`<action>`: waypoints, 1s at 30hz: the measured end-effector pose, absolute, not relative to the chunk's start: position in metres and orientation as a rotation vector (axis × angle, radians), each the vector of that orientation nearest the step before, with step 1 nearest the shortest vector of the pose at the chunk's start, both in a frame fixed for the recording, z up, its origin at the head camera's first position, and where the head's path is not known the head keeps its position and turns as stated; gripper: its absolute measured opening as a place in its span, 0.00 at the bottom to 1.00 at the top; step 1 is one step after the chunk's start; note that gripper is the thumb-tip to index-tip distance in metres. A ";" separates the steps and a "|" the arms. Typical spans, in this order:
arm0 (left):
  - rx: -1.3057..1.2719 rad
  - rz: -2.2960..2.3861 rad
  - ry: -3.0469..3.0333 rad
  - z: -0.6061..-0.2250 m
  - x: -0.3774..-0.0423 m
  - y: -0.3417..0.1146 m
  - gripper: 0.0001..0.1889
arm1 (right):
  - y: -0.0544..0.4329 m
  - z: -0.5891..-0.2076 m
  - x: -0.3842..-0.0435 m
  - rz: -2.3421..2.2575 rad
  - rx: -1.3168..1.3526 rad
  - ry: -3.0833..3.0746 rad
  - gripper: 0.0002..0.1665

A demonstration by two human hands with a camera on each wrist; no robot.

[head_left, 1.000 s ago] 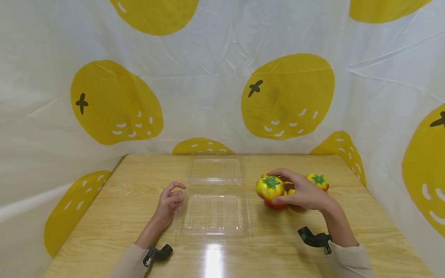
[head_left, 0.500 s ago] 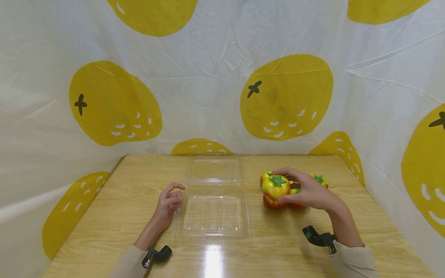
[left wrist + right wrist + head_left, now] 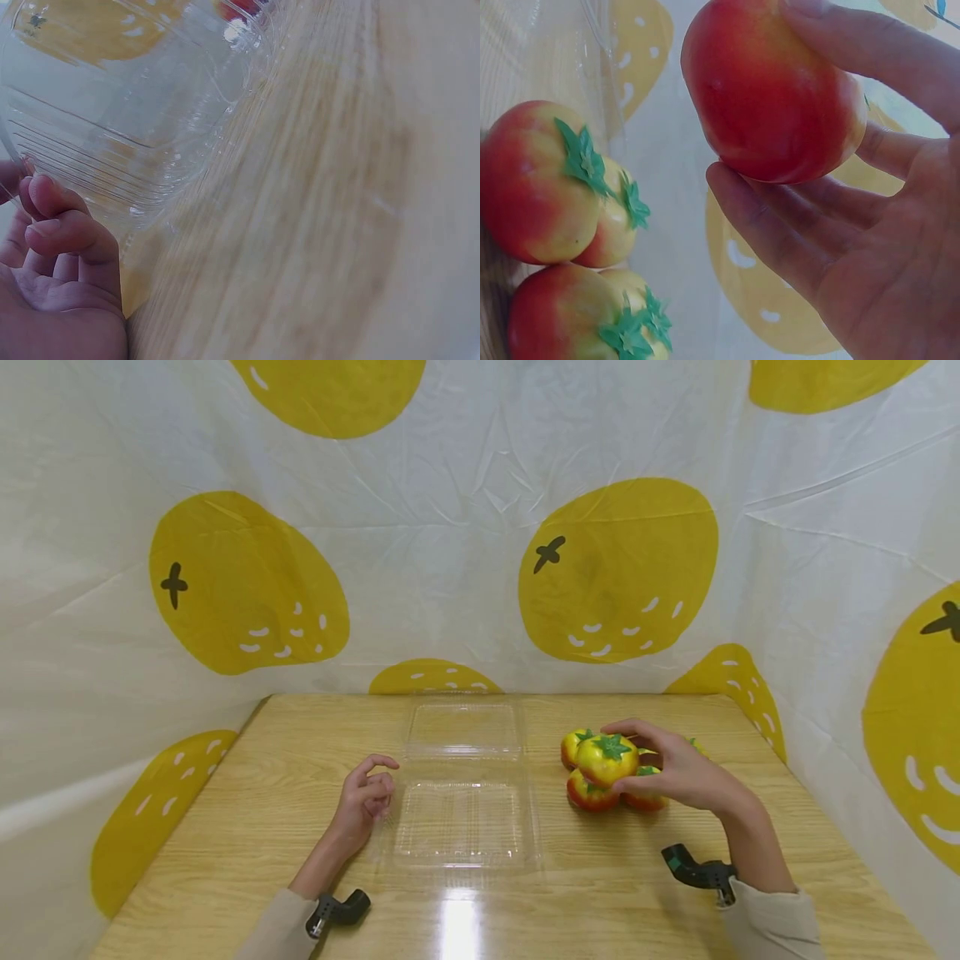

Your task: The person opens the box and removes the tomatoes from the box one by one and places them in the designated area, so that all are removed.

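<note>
My right hand (image 3: 678,770) holds a yellow-and-red toy tomato (image 3: 606,761) with a green leafy top, thumb on one side and fingers on the other. In the right wrist view this held tomato (image 3: 772,94) shows its red underside, apart from the others. Below the hand several more toy tomatoes (image 3: 591,792) sit clustered, partly covered by it. An opened clear plastic container (image 3: 459,822) lies left of them, lid half away from me. At its left rim is my left hand (image 3: 362,806), fingers curled; in the left wrist view the thin plastic (image 3: 97,142) runs in among the fingers.
The wooden table (image 3: 285,760) ends at a white cloth (image 3: 435,568) printed with large yellow fruit, behind and at both sides. A black wrist camera mount (image 3: 701,870) projects from the right sleeve, and another mount (image 3: 341,910) from the left.
My right hand has moved a little to the right with the tomato in it, uncovering tomatoes on the left of the cluster. The left hand and the container stay put.
</note>
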State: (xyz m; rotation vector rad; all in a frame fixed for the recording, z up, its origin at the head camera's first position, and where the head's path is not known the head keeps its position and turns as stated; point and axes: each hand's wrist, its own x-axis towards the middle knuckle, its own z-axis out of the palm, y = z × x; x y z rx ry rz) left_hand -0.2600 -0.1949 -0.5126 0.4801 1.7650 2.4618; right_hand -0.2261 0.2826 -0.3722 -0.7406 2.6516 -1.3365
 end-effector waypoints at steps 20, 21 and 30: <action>0.478 2.444 1.793 -0.514 -0.259 -0.196 0.17 | 0.301 -0.369 -0.224 -1.331 -0.701 2.694 0.38; 0.485 2.443 1.791 -0.514 -0.260 -0.196 0.17 | 0.302 -0.369 -0.224 -1.330 -0.698 2.698 0.38; 0.498 2.448 1.786 -0.514 -0.261 -0.196 0.17 | 0.311 -0.367 -0.223 -1.309 -0.649 2.723 0.39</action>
